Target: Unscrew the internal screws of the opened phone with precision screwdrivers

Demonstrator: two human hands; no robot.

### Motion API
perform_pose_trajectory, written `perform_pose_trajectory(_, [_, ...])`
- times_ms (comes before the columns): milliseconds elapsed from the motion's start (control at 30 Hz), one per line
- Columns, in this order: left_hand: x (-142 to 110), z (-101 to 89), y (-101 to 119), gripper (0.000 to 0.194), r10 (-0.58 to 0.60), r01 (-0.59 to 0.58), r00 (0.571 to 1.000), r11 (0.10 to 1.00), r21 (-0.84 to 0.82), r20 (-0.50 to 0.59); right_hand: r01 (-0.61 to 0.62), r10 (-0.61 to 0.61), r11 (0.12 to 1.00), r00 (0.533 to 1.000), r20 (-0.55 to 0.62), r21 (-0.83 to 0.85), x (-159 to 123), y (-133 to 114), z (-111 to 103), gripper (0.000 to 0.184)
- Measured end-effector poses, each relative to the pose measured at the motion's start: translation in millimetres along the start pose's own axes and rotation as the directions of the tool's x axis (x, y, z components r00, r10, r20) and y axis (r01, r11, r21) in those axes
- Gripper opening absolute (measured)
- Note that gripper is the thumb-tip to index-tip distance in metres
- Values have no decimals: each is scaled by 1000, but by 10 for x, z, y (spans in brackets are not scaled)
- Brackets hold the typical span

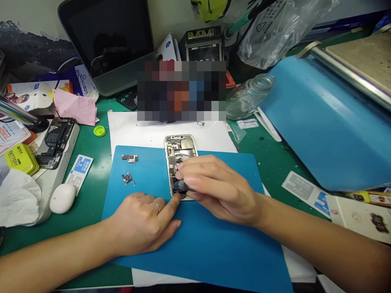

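Note:
An opened phone (179,152) with bare circuit boards lies on a blue mat (198,240), its near end under my fingers. My right hand (218,187) is closed in a pinch on a small dark tool (182,186) pressed to the phone's lower part. My left hand (143,217) rests flat on the mat with a ring on one finger; its index finger stretches out and touches the phone's near left corner. Two small loose phone parts (129,158) (127,178) lie on the mat to the left.
A second opened phone (56,140) lies at left by a white mouse (62,198), a yellow box (21,158) and a pink cloth (75,106). A monitor (110,40) stands behind. A glass jar (249,95) and a large blue roller machine (324,118) are at right.

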State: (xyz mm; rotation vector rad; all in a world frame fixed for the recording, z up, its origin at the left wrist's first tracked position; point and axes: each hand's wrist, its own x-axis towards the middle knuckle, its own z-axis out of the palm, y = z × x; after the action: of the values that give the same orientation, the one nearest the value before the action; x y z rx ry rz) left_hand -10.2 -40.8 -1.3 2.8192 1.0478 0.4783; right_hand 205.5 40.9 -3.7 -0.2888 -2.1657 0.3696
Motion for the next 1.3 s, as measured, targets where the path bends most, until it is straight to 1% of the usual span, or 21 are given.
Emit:
perform_pose_trajectory(100, [8, -2, -2, 34, -1, 1, 1000, 1000, 5, -1, 1, -2, 998, 1000, 19, 58, 4, -12, -1, 42])
perform_pose_trajectory(200, [18, -11, 3, 33, -1, 1, 1000, 1000, 7, 0, -2, 2, 995, 1000, 2, 102, -1, -14, 9, 36])
perform_pose_trajectory(267, [23, -18, 9, 33, 0, 0, 1000, 1000, 7, -4, -9, 10, 997, 1000, -13, 80, 0, -12, 17, 32])
perform_pose_trajectory(367, [25, -24, 14, 33, -2, 2, 1000, 1000, 8, -2, -7, 7, 999, 1000, -1, 44, 7, -14, 21, 29])
perform_pose_trajectory(467, [20, -24, 10, 33, -1, 1, 1000, 1000, 4, 3, 9, -10, 996, 1000, 13, 87, 7, -21, 14, 36])
perform_pose_trajectory(567, [14, -22, 4, 34, 1, -1, 1000, 1000, 6, 1, -8, 7, 993, 1000, 3, 119, 0, -19, 9, 42])
perform_pose_trajectory(667, [14, -18, 3, 33, -3, 3, 1000, 1000, 15, 7, -12, 13, 997, 1000, -12, 75, 9, 0, 3, 35])
perform_pose_trajectory(767, [16, -12, 6, 33, -9, 8, 1000, 1000, 15, 11, 6, -6, 999, 1000, 3, 44, 36, 19, -7, 27])
perform_pose_trajectory(900, [10, -5, 10, 35, -5, 5, 1000, 1000, 7, 6, 8, -11, 995, 1000, 26, 100, 47, 25, -4, 38])
perform_pose_trajectory(933, [9, -6, 10, 35, -3, 3, 1000, 1000, 7, 5, 4, -7, 994, 1000, 22, 109, 44, 24, -2, 39])
perform_pose_trajectory(1033, [10, -12, 8, 33, -3, 3, 1000, 1000, 9, 7, 8, -8, 997, 1000, -1, 79, 35, 25, -2, 31])
perform_pose_trajectory(1167, [20, -21, 5, 31, -4, 4, 1000, 1000, 5, 18, 54, -53, 999, 998, 23, -7, 49, 25, -17, 18])
perform_pose_trajectory(1233, [23, -21, 5, 31, -6, 6, 1000, 1000, 6, 19, 86, -86, 996, 996, 21, 29, 54, 23, -14, 20])
perform_pose_trajectory(1300, [24, -19, 6, 31, -4, 3, 1000, 1000, 18, 13, 87, -88, 992, 996, 4, 87, 48, 20, -4, 26])
